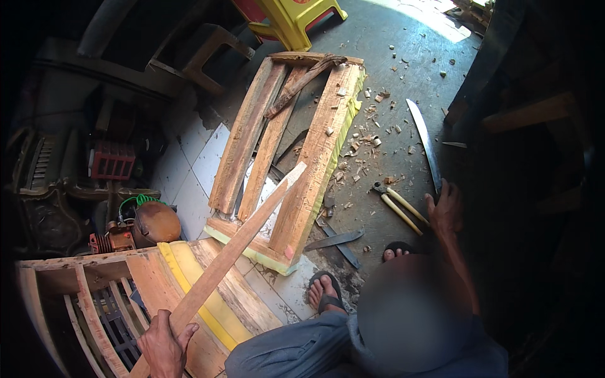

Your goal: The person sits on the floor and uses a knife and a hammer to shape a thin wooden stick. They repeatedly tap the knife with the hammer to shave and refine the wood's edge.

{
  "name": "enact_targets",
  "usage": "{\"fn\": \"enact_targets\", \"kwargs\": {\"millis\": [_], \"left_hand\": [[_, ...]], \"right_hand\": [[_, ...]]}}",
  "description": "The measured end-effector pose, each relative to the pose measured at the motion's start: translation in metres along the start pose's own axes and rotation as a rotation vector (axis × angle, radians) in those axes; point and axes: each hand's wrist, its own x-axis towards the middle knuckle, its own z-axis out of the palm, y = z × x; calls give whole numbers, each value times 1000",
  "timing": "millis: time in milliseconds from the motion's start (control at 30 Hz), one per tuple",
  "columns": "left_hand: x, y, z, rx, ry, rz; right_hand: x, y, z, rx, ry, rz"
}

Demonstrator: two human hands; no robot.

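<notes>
The bottom edge crops the wooden strip (231, 252), the top a yellow stool (286, 25).

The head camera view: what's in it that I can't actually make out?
All in the head view:
Long blade: its near end is lost at the right hand, so the grip is unclear.
Wooden strip: its lower end, past the left hand, is cut off by the bottom edge.
Blurred patch: the blur hides what lies there.
Wooden beam: deep shadow hides what it joins.

Part-tiled floor (378, 75) bearing slatted wooden frame (324, 145), scattered shavings (377, 142), pale-handled pincers (402, 215)
</notes>
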Motion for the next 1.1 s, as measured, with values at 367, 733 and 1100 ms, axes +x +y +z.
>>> {"fn": "enact_targets", "kwargs": {"millis": [367, 733, 1100], "left_hand": [[8, 15, -3, 162, -1, 109], [10, 63, -71, 602, 108, 206], [-2, 104, -74, 687, 105, 132]], "right_hand": [[24, -40, 25, 372, -206, 179], [-83, -239, -90, 726, -551, -901], [-67, -229, -73, 590, -606, -966]]}}
